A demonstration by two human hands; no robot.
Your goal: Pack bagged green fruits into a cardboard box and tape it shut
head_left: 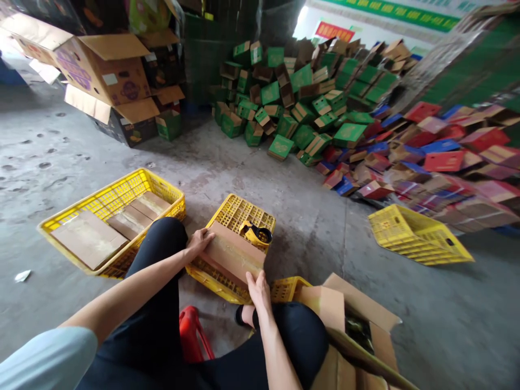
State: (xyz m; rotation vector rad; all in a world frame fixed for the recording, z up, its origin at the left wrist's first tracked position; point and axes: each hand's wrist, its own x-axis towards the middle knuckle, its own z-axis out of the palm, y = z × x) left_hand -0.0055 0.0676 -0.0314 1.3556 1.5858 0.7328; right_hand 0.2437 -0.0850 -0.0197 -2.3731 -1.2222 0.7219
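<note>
A brown cardboard box (233, 250) with a strip of tape along its top lies across an upturned yellow plastic crate (233, 212) in front of me. My left hand (200, 242) grips the box's left end, thumb on the upper face. At the near right end my right hand (259, 287) holds the edge; some of its fingers are hidden. Just beyond the box, a yellow and black tape dispenser (255, 234) rests on the crate.
Left of my knee, a yellow basket (109, 189) holds several taped boxes (90, 238). An open carton (368, 309) stands by my right knee. A red stool (190, 333) is beneath me. Another yellow crate (418, 238) lies right; green boxes (280, 146) are heaped behind.
</note>
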